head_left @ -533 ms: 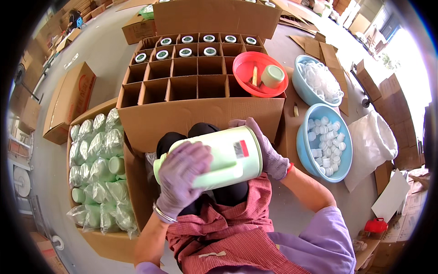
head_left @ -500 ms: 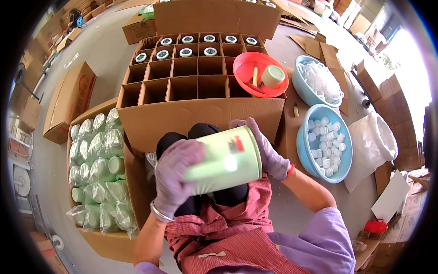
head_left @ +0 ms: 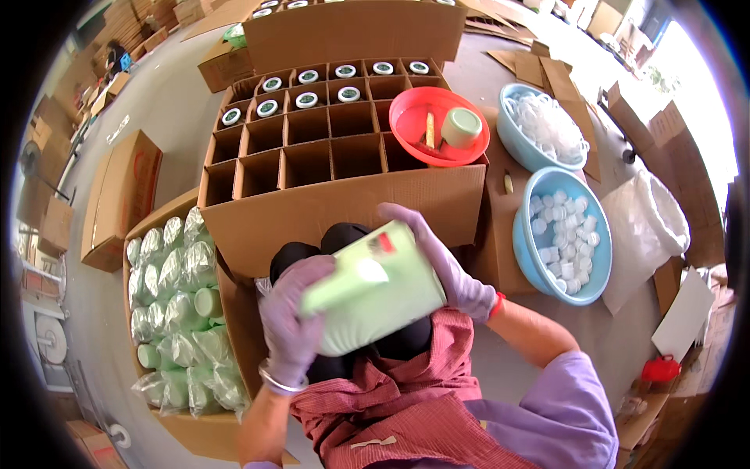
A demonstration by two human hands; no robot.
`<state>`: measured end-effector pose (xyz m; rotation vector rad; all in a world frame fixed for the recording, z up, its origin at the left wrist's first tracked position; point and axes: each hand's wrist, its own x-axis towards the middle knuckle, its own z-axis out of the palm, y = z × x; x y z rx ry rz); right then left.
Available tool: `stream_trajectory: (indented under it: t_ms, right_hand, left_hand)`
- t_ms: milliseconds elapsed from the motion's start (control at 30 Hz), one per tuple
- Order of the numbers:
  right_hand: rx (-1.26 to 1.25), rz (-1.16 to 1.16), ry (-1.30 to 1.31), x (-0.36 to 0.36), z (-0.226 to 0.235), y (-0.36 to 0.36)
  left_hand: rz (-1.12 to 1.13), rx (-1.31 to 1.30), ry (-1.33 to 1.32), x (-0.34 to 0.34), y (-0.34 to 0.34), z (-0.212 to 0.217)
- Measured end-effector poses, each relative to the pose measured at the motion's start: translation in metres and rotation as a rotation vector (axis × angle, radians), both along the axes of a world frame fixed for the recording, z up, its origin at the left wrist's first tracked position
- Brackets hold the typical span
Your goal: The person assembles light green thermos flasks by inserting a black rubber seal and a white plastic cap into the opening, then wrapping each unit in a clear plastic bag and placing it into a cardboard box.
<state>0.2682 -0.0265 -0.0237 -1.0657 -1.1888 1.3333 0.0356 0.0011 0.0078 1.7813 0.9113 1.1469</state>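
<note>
A pale green cylinder (head_left: 383, 293) with a small red mark, perhaps a flask body, lies tilted across my lap. My left hand (head_left: 293, 316), in a lilac glove, is closed around its left end. At the other end my gloved right hand (head_left: 449, 270) grips it, fingers over the upper rim. The cylinder is blurred, and its end openings cannot be made out. Just beyond it stands a divided carton (head_left: 344, 191), with white-lidded containers (head_left: 307, 100) in its far compartments.
On the carton's right corner sits a red bowl (head_left: 406, 129) holding a pale green cup (head_left: 462, 127). Blue basins of white rings (head_left: 543, 121) and white caps (head_left: 574, 242) stand at right. An open box at left holds bagged green containers (head_left: 186, 313); a white sack (head_left: 637, 234) stands far right.
The cylinder has tilted, its right end swinging up and nearer the carton's front. Both hands have turned with it and kept their hold. The whole view has shifted slightly.
</note>
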Motion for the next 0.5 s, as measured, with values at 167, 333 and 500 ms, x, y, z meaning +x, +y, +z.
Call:
stream_trajectory:
  t_ms: [167, 333, 500]
  right_hand:
    - [-0.437, -0.166, 0.478, 0.001, -0.001, 0.010]
    - [0.275, 0.113, -0.107, -0.001, 0.011, 0.015]
    - [0.377, 0.167, -0.206, -0.001, 0.016, 0.027]
  left_hand:
    - [-0.145, 0.613, 0.401, 0.001, 0.012, 0.021]
    - [0.134, -0.020, 0.104, -0.013, 0.013, 0.000]
    - [0.122, 0.320, 0.176, -0.024, 0.020, 0.001]
